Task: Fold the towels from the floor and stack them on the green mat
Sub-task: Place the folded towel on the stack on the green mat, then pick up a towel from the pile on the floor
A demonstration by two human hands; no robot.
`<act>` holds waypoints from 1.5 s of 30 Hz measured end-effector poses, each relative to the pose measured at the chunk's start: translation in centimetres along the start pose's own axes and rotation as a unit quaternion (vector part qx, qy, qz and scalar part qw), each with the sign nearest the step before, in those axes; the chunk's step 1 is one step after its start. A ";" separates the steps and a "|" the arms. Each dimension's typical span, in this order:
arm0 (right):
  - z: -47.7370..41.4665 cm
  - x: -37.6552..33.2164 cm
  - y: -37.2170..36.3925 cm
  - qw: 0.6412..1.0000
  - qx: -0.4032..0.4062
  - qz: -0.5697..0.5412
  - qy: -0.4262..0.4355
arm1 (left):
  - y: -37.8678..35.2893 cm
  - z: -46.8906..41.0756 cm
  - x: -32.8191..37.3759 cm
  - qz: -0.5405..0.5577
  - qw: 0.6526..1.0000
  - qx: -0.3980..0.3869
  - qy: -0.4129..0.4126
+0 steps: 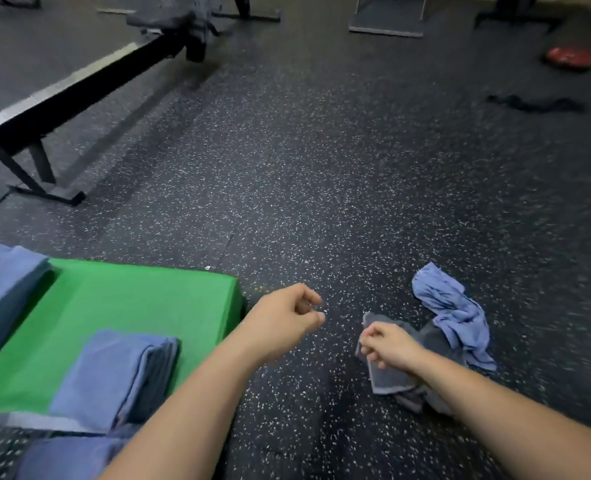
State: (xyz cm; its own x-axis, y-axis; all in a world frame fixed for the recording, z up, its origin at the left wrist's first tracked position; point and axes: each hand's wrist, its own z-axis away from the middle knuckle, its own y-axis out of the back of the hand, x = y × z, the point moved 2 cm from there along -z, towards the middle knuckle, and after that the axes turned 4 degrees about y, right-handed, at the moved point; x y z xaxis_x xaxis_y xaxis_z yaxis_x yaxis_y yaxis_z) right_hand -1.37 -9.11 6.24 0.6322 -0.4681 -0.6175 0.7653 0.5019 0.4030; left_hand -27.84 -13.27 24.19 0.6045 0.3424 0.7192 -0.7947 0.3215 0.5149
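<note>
A: Entry one: towels on the floor?

B: Two, near right. Grey towel (391, 379): lies mostly flat on the speckled floor (321, 202). Blue towel (456, 313): crumpled, touching the grey one's far right side and partly overlapping it.

A: Hands?

B: Right hand (387, 344): fingers curled onto the grey towel's left edge, gripping it, probably to lift it or draw it across for a fold. Left hand (283, 320): held above bare floor between mat and grey towel, fingers loosely curled, holding nothing. It looks placed to take a second corner.

A: Destination?

B: Green mat (131, 296), near left. Folded stack (114, 375) at its near edge, blue over darker layers. Second folded pile (3, 289) at its left edge. Bare green lies between them, presumably kept as room for more.

A: Sundries?

B: Black frame (62, 98), far left. Red object (569, 57) and dark cloth (536, 103), far right, both too blurred to identify.
</note>
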 end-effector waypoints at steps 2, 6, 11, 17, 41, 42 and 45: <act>-0.6 2.9 3.1 0.999 0.026 0.017 -0.016 | -2.2 -0.7 2.0 -0.010 1.000 -0.018 -0.010; -2.3 9.4 7.9 0.996 0.073 0.048 -0.036 | -6.3 -2.0 5.2 -0.028 0.998 -0.043 -0.023; -4.0 16.3 12.9 0.978 0.107 0.170 -0.061 | -10.5 -3.8 7.6 -0.048 0.997 -0.057 -0.024; -6.9 20.8 14.8 0.961 0.140 0.236 -0.033 | -14.0 -5.9 8.8 -0.082 0.994 -0.064 -0.026; 2.3 9.1 18.2 0.950 0.294 0.013 0.101 | -14.5 -5.9 9.9 -0.074 0.992 -0.065 -0.073; 3.7 8.0 18.1 0.953 0.283 0.003 0.110 | -14.4 -5.7 10.1 -0.075 0.992 -0.065 -0.078; 8.4 4.8 17.5 0.958 0.244 -0.016 0.150 | -14.0 -4.8 10.8 -0.067 0.990 -0.068 -0.101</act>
State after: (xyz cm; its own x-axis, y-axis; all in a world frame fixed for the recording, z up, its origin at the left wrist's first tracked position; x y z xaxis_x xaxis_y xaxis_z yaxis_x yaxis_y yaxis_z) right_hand 16.09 -8.70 15.98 0.5995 -0.2103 -0.7723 0.7961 0.0566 0.6025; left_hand -9.90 -9.80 22.50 0.6695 0.1089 0.7348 -0.6849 0.4733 0.5540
